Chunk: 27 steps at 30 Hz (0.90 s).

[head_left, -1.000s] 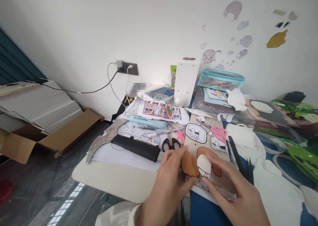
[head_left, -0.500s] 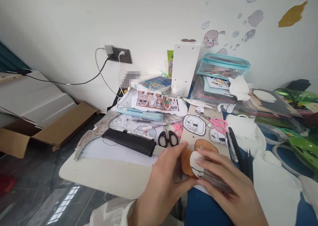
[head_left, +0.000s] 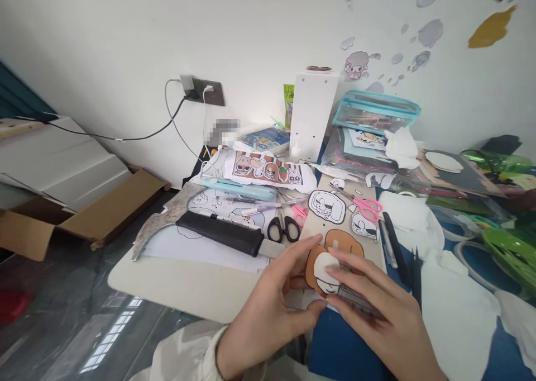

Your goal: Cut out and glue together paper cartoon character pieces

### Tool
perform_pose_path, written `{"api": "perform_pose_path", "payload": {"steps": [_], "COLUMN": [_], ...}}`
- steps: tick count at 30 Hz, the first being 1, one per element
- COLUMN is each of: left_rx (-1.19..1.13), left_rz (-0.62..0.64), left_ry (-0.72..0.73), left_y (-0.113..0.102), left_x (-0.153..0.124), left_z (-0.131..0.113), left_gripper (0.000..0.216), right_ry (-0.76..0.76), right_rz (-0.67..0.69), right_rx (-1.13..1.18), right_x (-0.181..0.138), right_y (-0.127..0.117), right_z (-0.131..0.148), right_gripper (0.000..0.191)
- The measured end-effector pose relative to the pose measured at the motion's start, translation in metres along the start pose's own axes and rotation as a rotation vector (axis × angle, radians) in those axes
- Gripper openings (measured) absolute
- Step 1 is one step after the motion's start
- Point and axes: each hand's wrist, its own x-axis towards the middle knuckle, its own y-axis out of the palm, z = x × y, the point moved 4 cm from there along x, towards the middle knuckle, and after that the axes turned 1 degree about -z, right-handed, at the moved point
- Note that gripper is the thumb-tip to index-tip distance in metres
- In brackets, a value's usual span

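My left hand [head_left: 268,314] pinches the edge of an orange-brown cartoon cutout [head_left: 335,249] that lies on a tan card [head_left: 335,224]. My right hand [head_left: 385,319] presses a white oval piece [head_left: 324,265] onto that cutout with its fingertips, fingers closed over it. A clear, ruler-like strip [head_left: 355,303] sits under my right fingers. Both hands are at the near edge of the table.
Black scissors [head_left: 285,229], pink scissors [head_left: 367,208], a black-handled blade [head_left: 221,233], pens, sticker sheets [head_left: 268,171], a white box [head_left: 312,115] and a teal pouch [head_left: 374,113] crowd the table. White felt [head_left: 460,308] lies right. Cardboard boxes [head_left: 84,213] stand on the floor left.
The white oval piece has come down from a raised position onto the orange cutout, and my right fingers now lie over it. The view shifted slightly.
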Motion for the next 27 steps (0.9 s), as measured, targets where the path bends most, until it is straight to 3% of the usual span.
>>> {"api": "perform_pose_path", "payload": {"steps": [7,12,17,21,27], "left_rx": [-0.185,-0.251,-0.235,-0.209,-0.221], "left_rz": [-0.008,-0.034,-0.100,-0.135,-0.138], "left_ry": [-0.049,-0.035,0.014,0.015,-0.016], "left_y": [-0.002,-0.001,-0.003,-0.004,-0.003], "left_x": [0.000,0.005,0.007,0.008,0.007], "left_z": [-0.002,0.004,0.005,0.006,0.008], "left_gripper": [0.042,0.040,0.039,0.038,0.036], "right_ry": [-0.035,-0.119,-0.256,-0.332,-0.305], "right_rz": [-0.027,-0.047,-0.113,-0.127,-0.136], "right_rx": [-0.035,-0.083,-0.238,-0.336,-0.321], "right_x": [0.000,-0.003,-0.005,-0.005,-0.003], "right_y": [0.003,0.006,0.007,0.009,0.010], "right_z": [0.002,0.004,0.013,0.017,0.017], "right_gripper": [0.026,0.032,0.052,0.050,0.054]}}
